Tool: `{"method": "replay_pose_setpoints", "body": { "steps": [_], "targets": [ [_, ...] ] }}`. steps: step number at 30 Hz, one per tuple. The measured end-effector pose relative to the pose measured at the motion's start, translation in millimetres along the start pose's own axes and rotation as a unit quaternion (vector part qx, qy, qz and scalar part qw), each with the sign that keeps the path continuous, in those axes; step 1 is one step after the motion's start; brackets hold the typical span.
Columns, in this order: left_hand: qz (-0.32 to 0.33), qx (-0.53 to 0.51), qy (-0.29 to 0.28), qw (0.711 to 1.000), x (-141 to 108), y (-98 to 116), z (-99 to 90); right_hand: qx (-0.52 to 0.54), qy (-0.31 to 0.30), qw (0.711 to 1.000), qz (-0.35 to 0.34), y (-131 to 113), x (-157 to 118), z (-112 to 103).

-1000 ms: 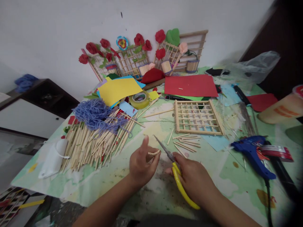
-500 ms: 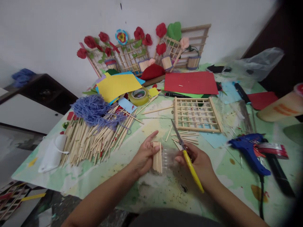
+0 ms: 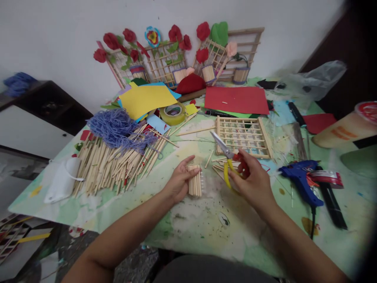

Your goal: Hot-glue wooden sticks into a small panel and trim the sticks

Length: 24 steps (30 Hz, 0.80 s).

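The person's left hand (image 3: 179, 180) has its grip closed on a small row of short sticks (image 3: 194, 185), thumb laid across the front and index finger reaching out above; the sticks stand side by side, roughly upright, just over the worktop (image 3: 188, 236) near its front, and a clear strip (image 3: 204, 181) shows along their right edge. The right hand (image 3: 253, 175) has its grip around the yellow handles of a pair of scissors (image 3: 229, 154), fingers curled about the loops, with the blades pointing up and away to the left; the blades look close together, and they are apart from the sticks in the left hand. Behind the scissors lies a wooden lattice (image 3: 243, 138), with some loose cut sticks (image 3: 218, 160) on the worktop just in front of it. To the left, blue yarn (image 3: 112, 126) rests on a heap of longer sticks (image 3: 107, 167), beside a white device (image 3: 62, 181). A yellow sheet (image 3: 147, 101), a roll of clear tape (image 3: 165, 118) and a red sheet (image 3: 237, 100) lie farther back, before upright panels with paper flowers. To the right are a blue glue gun (image 3: 299, 173), a red roll (image 3: 328, 179) and a lidded cup (image 3: 338, 131).
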<state>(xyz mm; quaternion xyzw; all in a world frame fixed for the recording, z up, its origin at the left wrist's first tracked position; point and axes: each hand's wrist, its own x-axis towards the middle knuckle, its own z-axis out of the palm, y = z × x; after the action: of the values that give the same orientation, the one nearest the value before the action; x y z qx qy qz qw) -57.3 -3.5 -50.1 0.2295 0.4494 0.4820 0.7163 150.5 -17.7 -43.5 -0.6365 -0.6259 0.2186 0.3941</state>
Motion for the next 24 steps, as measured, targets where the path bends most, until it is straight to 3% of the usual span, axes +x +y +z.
{"method": "replay_pose_setpoints", "body": {
  "steps": [3, 5, 9, 13, 18, 24],
  "targets": [
    [-0.006, 0.001, 0.006, 1.0, 0.4, 6.2, -1.4, -0.092, 0.003, 0.994, -0.054, -7.9, 32.3, -7.4],
    [-0.006, 0.002, 0.0, 1.0, 0.9, 8.7, -2.6, -0.15, -0.03, 0.984, -0.093, -17.4, 58.7, -1.7],
    [0.028, 0.003, -0.008, 1.0, 3.7, 7.5, -6.3, -0.263, -0.14, 0.944, -0.142, -39.4, 110.0, 36.9],
    [0.054, 0.015, -0.022, 0.998, 7.8, 4.5, -10.6, -0.288, -0.166, 0.93, -0.156, -53.7, 145.8, 83.9],
    [0.068, 0.016, -0.031, 0.997, 10.1, 4.9, -12.7, -0.304, -0.19, 0.919, -0.165, -55.2, 165.3, 110.6],
    [0.075, 0.022, -0.02, 0.997, 6.9, 7.5, -11.7, -0.274, -0.171, 0.927, -0.193, -58.8, 145.6, 96.4]
  ]
}}
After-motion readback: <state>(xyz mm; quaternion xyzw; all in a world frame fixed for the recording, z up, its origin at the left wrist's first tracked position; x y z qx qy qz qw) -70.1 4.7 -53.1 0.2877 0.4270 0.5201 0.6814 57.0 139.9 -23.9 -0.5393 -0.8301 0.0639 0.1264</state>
